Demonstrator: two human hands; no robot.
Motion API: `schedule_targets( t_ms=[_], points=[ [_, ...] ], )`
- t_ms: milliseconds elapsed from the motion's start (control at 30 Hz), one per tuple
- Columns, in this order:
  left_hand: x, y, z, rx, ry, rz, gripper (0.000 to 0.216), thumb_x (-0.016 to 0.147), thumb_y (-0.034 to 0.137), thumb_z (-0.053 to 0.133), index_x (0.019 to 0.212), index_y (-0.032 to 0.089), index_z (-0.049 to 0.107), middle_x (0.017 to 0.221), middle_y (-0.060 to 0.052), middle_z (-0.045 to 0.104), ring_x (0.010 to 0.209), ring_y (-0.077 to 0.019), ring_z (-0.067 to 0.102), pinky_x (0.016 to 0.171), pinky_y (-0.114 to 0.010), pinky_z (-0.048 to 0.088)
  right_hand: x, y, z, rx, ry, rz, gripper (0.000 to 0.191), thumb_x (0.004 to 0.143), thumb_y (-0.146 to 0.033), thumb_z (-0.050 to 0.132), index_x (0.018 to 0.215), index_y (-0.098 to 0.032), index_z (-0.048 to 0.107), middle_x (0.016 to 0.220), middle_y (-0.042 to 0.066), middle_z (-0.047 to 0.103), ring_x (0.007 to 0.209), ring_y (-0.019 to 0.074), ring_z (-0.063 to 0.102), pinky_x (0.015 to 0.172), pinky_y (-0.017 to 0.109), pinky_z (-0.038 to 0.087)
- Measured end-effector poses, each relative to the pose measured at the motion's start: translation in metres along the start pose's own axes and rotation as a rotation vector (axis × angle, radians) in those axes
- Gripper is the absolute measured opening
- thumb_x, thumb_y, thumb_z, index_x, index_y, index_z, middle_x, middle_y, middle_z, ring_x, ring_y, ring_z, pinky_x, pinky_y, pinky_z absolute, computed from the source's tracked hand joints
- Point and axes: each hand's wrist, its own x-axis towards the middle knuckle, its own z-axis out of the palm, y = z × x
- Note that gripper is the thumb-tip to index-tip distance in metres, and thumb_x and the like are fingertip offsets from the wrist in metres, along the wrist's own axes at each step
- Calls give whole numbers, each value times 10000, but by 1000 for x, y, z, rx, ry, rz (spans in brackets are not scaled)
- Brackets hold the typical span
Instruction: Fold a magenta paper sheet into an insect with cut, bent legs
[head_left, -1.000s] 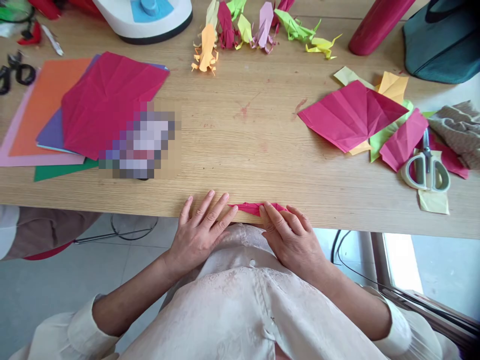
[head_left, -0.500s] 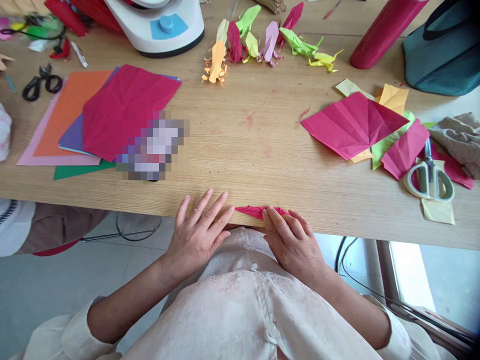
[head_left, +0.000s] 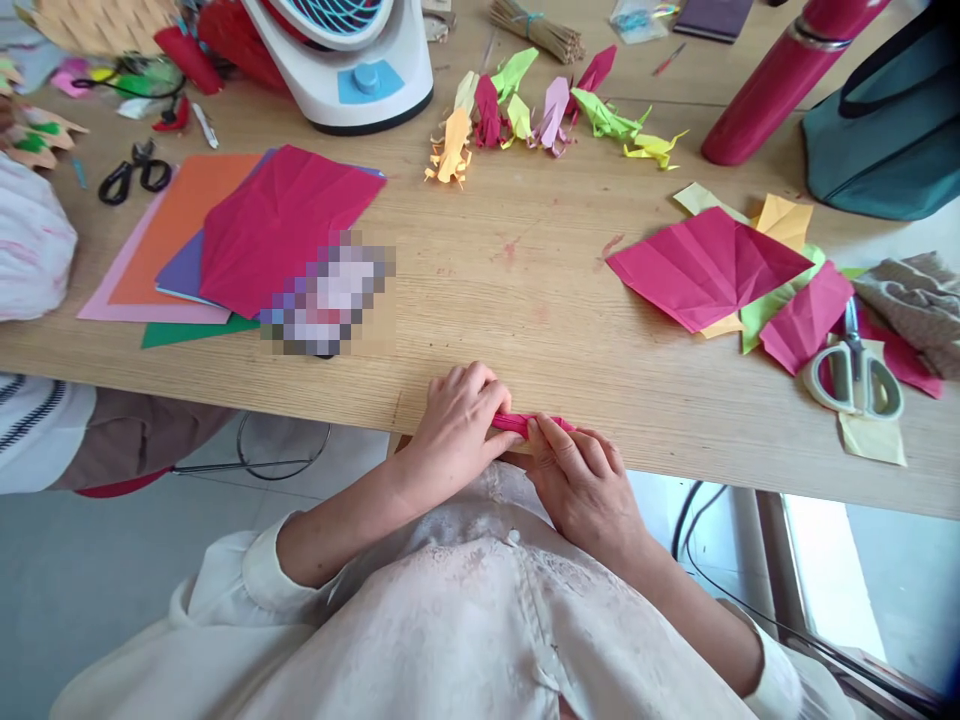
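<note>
A narrow, folded strip of magenta paper [head_left: 516, 423] lies at the table's front edge, between my two hands. My left hand [head_left: 466, 415] is closed on its left end, with the thumb below and the curled fingers above. On its right part, the fingers of my right hand [head_left: 581, 465] press down, bent and close together. Both hands hide parts of the folded paper, so its full shape cannot be made out.
Coloured paper sheets [head_left: 202, 230] and a blurred-out object [head_left: 330, 300] lie left. Several origami insects [head_left: 555, 110] stand at the back, near a white fan [head_left: 367, 85]. Paper scraps [head_left: 712, 265], scissors [head_left: 855, 375] and a magenta flask [head_left: 772, 95] are right. A person's sleeve [head_left: 34, 240] shows far left.
My left hand has moved right and gone from spread fingers to gripping the paper's left end. My right hand stays on the paper. The view has shifted slightly.
</note>
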Motion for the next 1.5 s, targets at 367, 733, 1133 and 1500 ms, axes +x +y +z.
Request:
schedule_targets(
  t_ms=[367, 733, 1133, 1500],
  points=[
    [17, 6, -12, -193, -91, 71, 200, 842, 84, 671, 966, 191, 557, 998, -24, 626, 968, -197, 595, 834, -317, 446, 11, 19, -4, 319, -31, 148, 205, 1003, -202, 535, 1150, -193, 677, 1131, 98, 698, 925, 231, 572, 792, 394, 409],
    [11, 16, 2, -126, -107, 89, 117, 868, 95, 613, 858, 190, 547, 897, -17, 636, 886, -207, 597, 803, -340, 422, 28, 27, -10, 464, -103, 294, 175, 865, -94, 611, 995, -192, 674, 989, 93, 646, 919, 249, 549, 838, 400, 439],
    [88, -19, -63, -982, 82, 54, 455, 733, 397, 821, 1086, 168, 650, 975, -58, 744, 913, -209, 692, 851, -323, 511, 114, 65, -8, 1333, 106, 776, 333, 777, -475, 722, 678, -206, 551, 598, -41, 466, 567, 109, 370, 530, 266, 273],
    [141, -49, -47, -1160, 22, 2, 369, 663, 417, 865, 843, 128, 723, 826, -24, 719, 783, -149, 622, 781, -278, 462, 151, 105, 4, 1391, -89, 547, 419, 892, -583, 624, 792, -176, 650, 691, -10, 559, 642, 115, 439, 595, 263, 333]
  ],
)
